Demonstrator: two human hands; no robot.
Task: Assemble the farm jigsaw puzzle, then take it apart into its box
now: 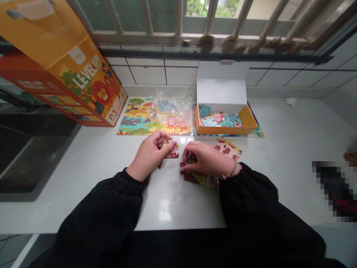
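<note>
Pinching one small puzzle piece (173, 152) between thumb and curled fingers of the left hand (147, 156), just left of centre in the frame, and closing that grip on the upper left of the piece. Reaching in from the lower left, turning the back of the left hand upward. Bending the right hand (209, 158) inward just right of centre, curling the fingers down over a printed puzzle section (199, 179) and hiding too much of the right grip to tell whether spread or pinching. Wearing one bracelet (230, 173) on the right wrist and two black sleeves (111, 204). Counting one spotted puzzle section (227, 147) beyond the right hand, perhaps joining the nearer one under the palm; impossible to tell.

Counting one small open box (223, 130) at upper right of centre, holding many loose pieces (220, 120), overlapping too much for a count. Spreading illustrated board (132, 121) behind the hands and under the small box, with one crumpled clear wrapper (173, 106) resting on top. Standing one large orange box (92, 82) at upper left.

Carrying everything on a pale, glossy worktop (292, 156), bordering a dark sink (25, 156) at left, white tiles (181, 74) behind and window bars (147, 22) along the top.
</note>
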